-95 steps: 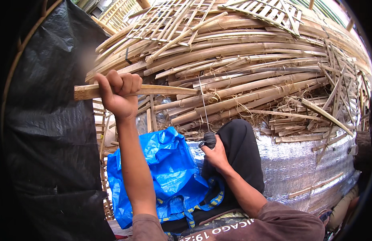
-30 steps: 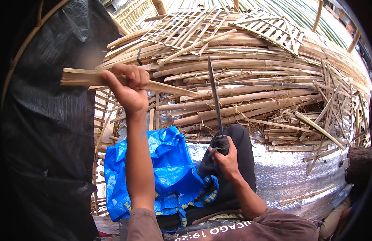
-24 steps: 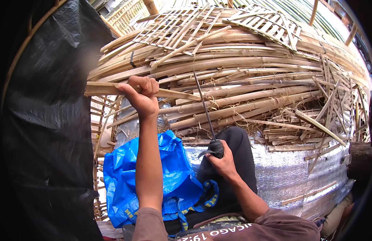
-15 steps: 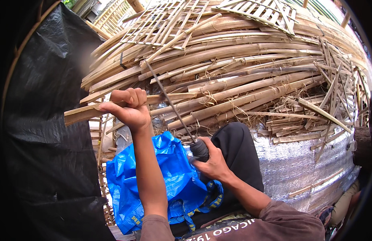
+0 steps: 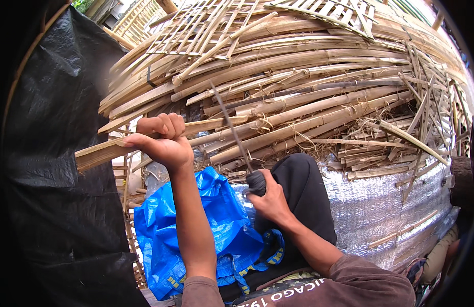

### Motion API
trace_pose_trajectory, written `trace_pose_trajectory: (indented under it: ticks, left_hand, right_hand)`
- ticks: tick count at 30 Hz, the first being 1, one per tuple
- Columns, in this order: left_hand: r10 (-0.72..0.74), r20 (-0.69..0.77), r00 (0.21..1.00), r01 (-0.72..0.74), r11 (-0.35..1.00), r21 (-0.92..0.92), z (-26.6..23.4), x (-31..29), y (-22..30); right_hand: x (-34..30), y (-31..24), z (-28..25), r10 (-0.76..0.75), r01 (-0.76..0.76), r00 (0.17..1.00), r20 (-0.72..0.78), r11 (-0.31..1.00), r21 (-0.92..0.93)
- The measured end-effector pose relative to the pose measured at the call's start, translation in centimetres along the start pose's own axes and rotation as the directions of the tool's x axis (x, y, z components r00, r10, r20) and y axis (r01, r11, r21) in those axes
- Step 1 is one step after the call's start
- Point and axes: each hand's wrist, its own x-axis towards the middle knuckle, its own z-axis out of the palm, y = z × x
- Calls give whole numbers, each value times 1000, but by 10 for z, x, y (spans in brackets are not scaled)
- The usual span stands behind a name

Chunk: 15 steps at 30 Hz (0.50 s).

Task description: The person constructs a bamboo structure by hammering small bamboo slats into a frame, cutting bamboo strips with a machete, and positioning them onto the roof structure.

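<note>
My left hand (image 5: 168, 140) is wrapped round a split bamboo strip (image 5: 101, 154), its thumb lying along the wood. The strip runs from the black sheet on the left to a pale narrow end at the middle. In my right hand (image 5: 274, 200) is the dark wrapped handle of a long thin-bladed knife (image 5: 238, 139). Its blade points up and away and crosses the strip near the far end; whether the two touch I cannot tell. Below my left forearm a crumpled blue plastic bag (image 5: 224, 204) lies over my lap, beside my dark-trousered knee (image 5: 303, 189).
A big stack of bamboo poles and slats (image 5: 308, 107) fills the space ahead, with slatted bamboo panels (image 5: 201, 30) on top. Black sheeting (image 5: 42, 169) hangs at the left. Silvery foil matting (image 5: 370, 210) covers the ground at the right, with a loose bamboo sliver (image 5: 403, 230) on it.
The knife has swung to the right along the strip, its blade now steeper. My left hand and the strip have shifted slightly left.
</note>
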Motion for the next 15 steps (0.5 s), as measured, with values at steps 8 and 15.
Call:
trace_pose_trajectory:
  ticks: [8, 15]
  left_hand:
    - [40, -261, 965, -22, 997, 71, 2, 5, 1]
    - [30, -298, 954, -7, 997, 77, -14, 5, 2]
  right_hand:
    - [0, 9, 21, -207, 207, 978, 21, 978, 26]
    - [-12, -9, 24, -120, 119, 990, 70, 993, 19]
